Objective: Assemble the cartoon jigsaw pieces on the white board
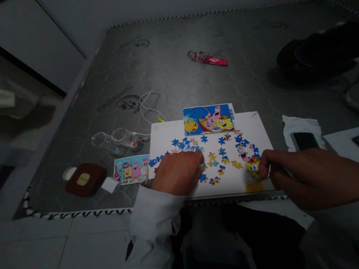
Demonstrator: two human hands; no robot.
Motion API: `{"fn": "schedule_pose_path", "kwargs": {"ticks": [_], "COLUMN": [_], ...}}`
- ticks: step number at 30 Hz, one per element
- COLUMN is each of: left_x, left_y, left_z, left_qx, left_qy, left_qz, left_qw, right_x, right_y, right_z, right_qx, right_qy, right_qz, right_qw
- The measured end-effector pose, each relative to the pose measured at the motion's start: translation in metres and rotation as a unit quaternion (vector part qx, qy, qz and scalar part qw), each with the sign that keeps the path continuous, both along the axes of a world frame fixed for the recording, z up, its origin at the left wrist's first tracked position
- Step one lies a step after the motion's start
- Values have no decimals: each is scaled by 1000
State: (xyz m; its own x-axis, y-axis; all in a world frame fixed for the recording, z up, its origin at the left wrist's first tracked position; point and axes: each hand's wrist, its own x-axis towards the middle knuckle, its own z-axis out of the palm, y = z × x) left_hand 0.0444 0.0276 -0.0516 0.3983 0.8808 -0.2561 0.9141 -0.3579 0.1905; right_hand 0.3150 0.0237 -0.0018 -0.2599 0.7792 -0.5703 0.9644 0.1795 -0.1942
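Loose jigsaw puzzle pieces (pixel 212 159), blue, yellow and pink, lie scattered over a white box (pixel 166 132). My left hand (pixel 181 172) hovers low over the box's left half, its fingers curled and pinched together; whatever is between the fingertips is hidden. At the box's right side, several pieces are joined into a curved section (pixel 242 152) with a pink and a yellow cartoon figure. My right hand (pixel 292 174) pinches at the yellow puzzle piece (pixel 253 168) at this section's lower end. A blue picture card (pixel 209 119) with cartoon figures lies at the box's back edge.
Left of the box are a second picture card (pixel 131 170), clear plastic cups (pixel 118 141), a white cable (pixel 150 107), a white charger (pixel 110 185) and a brown case (pixel 86 179). A red wrapper (pixel 209 58) lies farther back. Phones (pixel 303 140) and a black bag (pixel 318 52) are at right.
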Motion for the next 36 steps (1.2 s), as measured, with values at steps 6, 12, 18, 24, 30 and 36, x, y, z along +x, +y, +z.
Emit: {"fn": "schedule_pose_path", "kwargs": {"ticks": [6,12,18,24,30,36], "left_x": [0,0,-1,-1,-1,-1], "left_y": [0,0,0,-1,-1,1], "left_z": [0,2,2,5,12,11], "left_qx": [-8,-19,-22,-16,-27,-36], "left_qy": [-5,-17,-12,-6,6,9], "left_qz": [8,10,14,-11,-11,-6], "left_qw": [1000,1000,1000,1000,1000,999], "right_x": [-2,-3,-13,-4,-6,-12], "right_y": [0,-1,0,-2,-2,0], "right_z": [1,1,7,3,3,8], "right_qx": [-6,-11,-5,13,12,-5], "right_qy": [-1,-8,-49,9,7,-21], "right_qz": [-6,-10,-10,-6,-2,-13], "right_qw": [1000,1000,999,1000,1000,1000]}}
